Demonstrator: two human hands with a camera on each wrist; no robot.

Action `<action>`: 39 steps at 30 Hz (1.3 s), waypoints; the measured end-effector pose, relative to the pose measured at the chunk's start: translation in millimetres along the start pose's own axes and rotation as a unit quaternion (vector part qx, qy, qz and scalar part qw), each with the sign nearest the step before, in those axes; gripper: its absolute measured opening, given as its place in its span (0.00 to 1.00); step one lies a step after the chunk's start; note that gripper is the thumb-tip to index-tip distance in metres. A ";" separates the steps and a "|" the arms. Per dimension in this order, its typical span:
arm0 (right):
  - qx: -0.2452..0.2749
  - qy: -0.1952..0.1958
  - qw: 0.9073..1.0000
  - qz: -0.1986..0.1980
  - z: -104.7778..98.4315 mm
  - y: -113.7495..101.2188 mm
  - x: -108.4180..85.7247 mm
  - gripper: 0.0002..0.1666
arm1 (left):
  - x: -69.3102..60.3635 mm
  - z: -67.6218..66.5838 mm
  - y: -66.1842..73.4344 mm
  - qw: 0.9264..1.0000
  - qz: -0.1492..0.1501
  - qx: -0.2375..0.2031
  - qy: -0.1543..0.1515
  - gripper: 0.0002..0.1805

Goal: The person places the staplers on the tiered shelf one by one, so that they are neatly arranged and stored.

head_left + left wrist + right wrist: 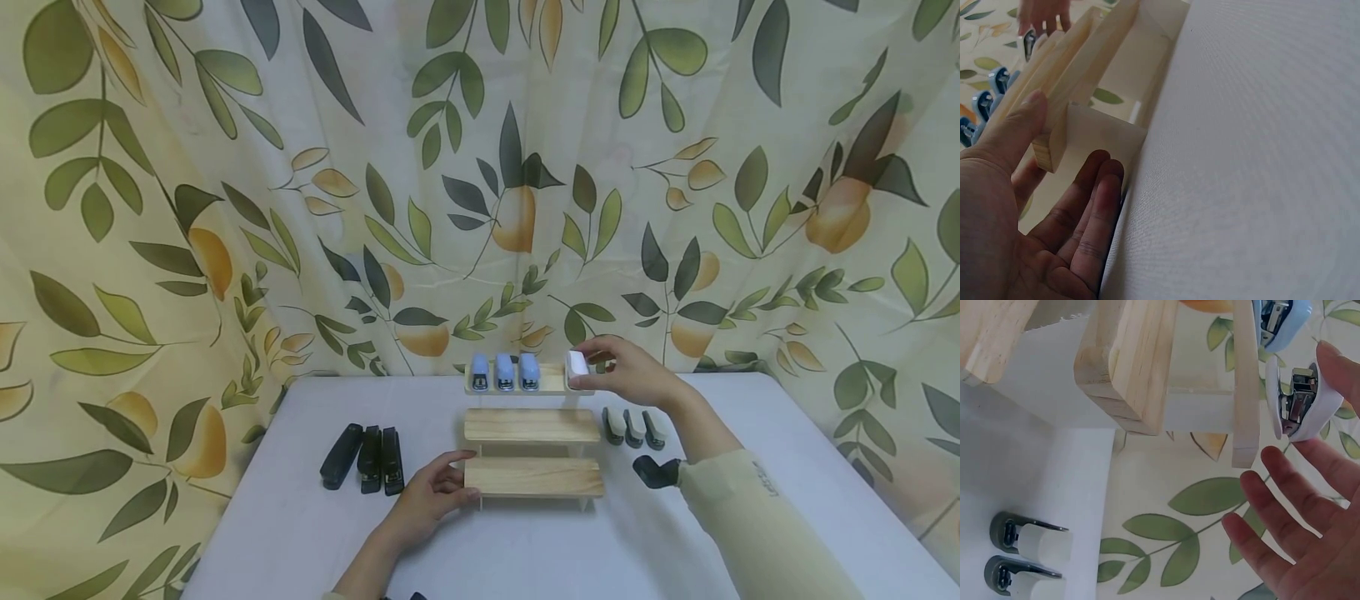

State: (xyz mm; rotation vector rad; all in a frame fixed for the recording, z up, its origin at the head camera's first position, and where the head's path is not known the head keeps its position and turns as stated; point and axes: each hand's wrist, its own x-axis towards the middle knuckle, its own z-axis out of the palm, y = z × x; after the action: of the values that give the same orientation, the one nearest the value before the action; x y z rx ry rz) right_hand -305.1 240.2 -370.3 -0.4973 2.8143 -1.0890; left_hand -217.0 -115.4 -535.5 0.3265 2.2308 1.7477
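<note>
A three-step wooden display rack (532, 477) stands on the table with white supports. At the right end of its top step, my right hand (622, 372) pinches a small white stapler (1302, 403) between thumb and index finger; the other fingers are spread. In the right wrist view this stapler sits right beside the top board (1246, 387); I cannot tell whether it touches. Several centimetres left of it, three blue staplers (505, 372) stand in a row on that step. My left hand (429, 497) holds the left end of the lowest step, thumb on the board (1079, 94).
Three black staplers (369, 460) lie on the table to the left of the rack. To its right are three pale staplers with dark bases (634, 427). A patterned leaf-and-fruit curtain (480, 183) hangs behind the table (525, 554).
</note>
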 end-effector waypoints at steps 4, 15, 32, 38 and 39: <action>-0.002 -0.005 1.000 -0.001 1.5 1.6 3.7 0.43 | -0.1 -0.3 -0.7 1.000 0.001 -0.002 0.000 0.33; -0.010 -0.023 1.000 -0.010 2.0 -0.7 12.5 0.43 | -0.2 0.5 0.8 1.000 0.001 -0.004 -0.003 0.33; 0.014 -0.054 0.998 -0.015 8.4 -6.5 20.3 0.40 | -2.1 -0.2 1.6 1.000 -0.001 -0.004 -0.001 0.33; 0.018 -0.065 0.998 -0.014 10.5 -9.1 20.0 0.39 | -1.8 -0.9 1.7 1.000 -0.007 0.000 0.002 0.33; 0.018 -0.066 0.998 -0.014 10.9 -9.0 20.3 0.39 | -1.8 -0.8 1.7 1.000 -0.008 0.000 0.002 0.33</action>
State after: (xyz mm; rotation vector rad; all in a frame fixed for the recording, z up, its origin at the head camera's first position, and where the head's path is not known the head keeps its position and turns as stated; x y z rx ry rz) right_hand -319.8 220.3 -371.6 -0.5837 2.6768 -1.0686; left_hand -215.7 -116.4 -533.5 0.3059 2.2297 1.7421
